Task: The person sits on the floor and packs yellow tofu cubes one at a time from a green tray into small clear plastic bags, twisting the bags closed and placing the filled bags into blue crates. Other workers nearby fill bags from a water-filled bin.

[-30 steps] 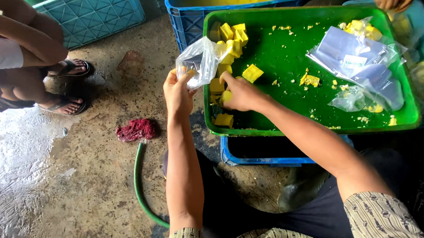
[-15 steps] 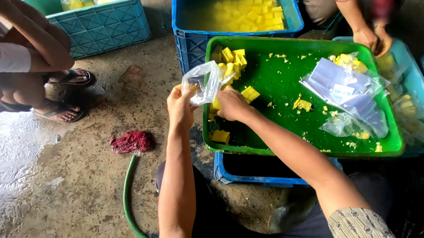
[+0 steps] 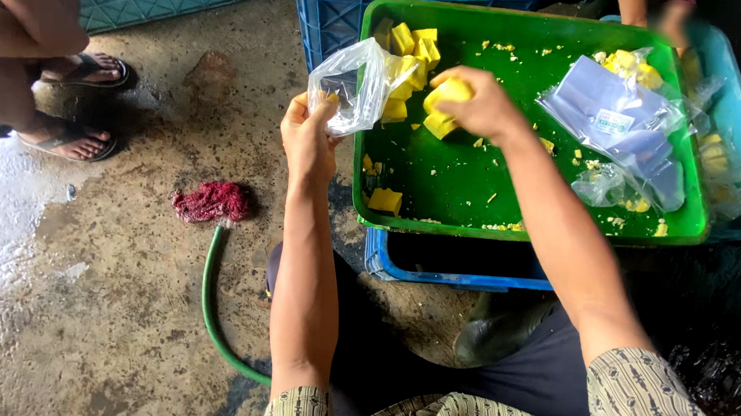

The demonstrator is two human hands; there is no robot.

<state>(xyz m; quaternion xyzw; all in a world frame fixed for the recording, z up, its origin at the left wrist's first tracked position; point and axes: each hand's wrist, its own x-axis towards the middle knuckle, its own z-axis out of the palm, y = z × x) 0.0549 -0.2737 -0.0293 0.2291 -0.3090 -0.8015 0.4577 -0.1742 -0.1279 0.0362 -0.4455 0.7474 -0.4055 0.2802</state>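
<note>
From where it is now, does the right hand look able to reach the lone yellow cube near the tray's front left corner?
Probably yes. The right hand, already holding yellow cubes, hovers over the green tray; bare tray floor lies between it and the lone cube.

A wet-floored food-packing workshop: plastic crates [image 3: 339, 18], green tray [image 3: 440, 195], hose [image 3: 214, 310], stacked bags [image 3: 608, 111].

Bag and cubes at the tray's near-left corner

The left hand [image 3: 308, 140] holds a bag [image 3: 352, 91] just left of the tray [image 3: 474, 193]; the right hand [image 3: 475, 103] grips cubes [image 3: 444, 101] inside it.
</note>
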